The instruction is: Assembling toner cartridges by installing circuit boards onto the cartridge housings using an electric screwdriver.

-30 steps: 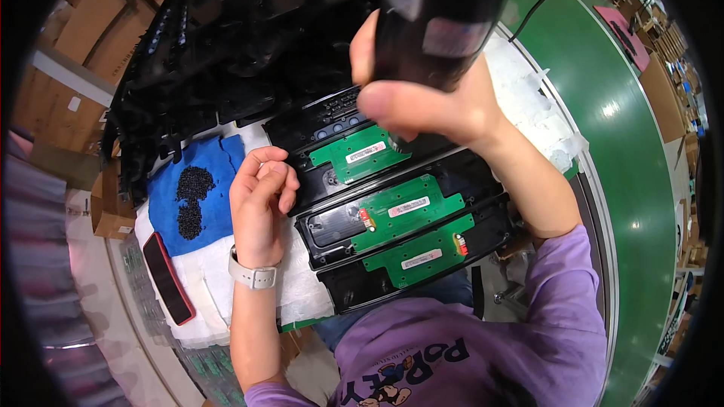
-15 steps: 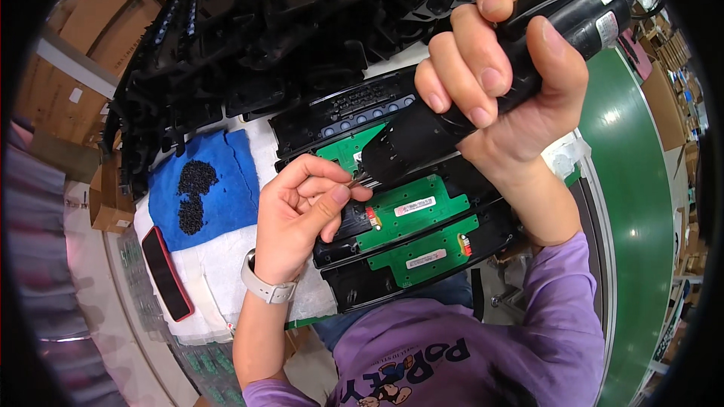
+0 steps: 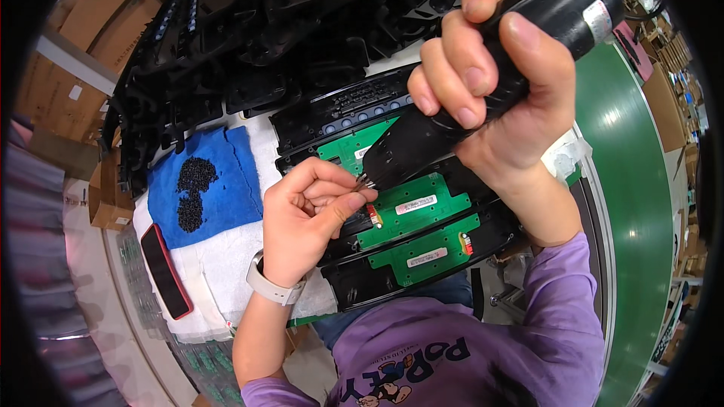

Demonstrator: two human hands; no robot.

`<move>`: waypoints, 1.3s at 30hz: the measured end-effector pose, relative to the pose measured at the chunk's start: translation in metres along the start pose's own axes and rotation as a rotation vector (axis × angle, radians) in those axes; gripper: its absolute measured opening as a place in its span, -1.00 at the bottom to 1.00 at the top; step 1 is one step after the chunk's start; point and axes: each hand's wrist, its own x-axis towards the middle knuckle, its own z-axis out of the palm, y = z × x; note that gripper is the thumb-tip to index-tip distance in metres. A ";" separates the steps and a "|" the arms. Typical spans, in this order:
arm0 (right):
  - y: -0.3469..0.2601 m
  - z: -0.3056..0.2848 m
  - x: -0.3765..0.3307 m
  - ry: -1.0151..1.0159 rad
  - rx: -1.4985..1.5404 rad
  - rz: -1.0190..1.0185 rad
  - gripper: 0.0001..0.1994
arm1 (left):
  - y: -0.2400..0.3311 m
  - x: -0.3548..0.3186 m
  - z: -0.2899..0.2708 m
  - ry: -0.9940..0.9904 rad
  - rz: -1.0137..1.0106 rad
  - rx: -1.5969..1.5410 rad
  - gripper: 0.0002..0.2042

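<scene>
My right hand (image 3: 494,79) is wrapped round a black electric screwdriver (image 3: 562,15), which slants down to the left. Its tip end meets the pinched thumb and fingers of my left hand (image 3: 317,203). Something small and metallic shows at those fingertips, too small to name. Just below lie black plastic panels (image 3: 358,286) side by side, fitted with green circuit boards (image 3: 445,197) that carry white labels. Part of the middle boards is hidden behind my left hand and the screwdriver.
At the left, a blue cloth (image 3: 234,211) holds two heaps of tiny black screws (image 3: 197,175). A red-edged phone (image 3: 167,275) lies on the white cloth (image 3: 219,264) nearby. Many black plastic housings (image 3: 279,22) are piled behind the panels. A green surface (image 3: 641,203) runs along the right.
My right hand and the screwdriver have shifted slightly to the left. My left hand has moved a little to the right, still pinched at the screwdriver's tip.
</scene>
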 end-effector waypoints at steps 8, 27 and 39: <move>0.002 -0.004 -0.001 -0.015 0.019 -0.031 -0.74 | -0.001 0.003 -0.002 0.029 -0.026 -0.039 -0.86; 0.012 0.012 0.007 0.230 0.131 -0.011 -0.85 | 0.001 -0.005 -0.009 0.164 0.066 0.002 -0.89; 0.017 0.002 0.015 0.037 -0.464 0.083 -0.78 | -0.002 0.008 -0.034 0.325 0.105 -0.441 -0.87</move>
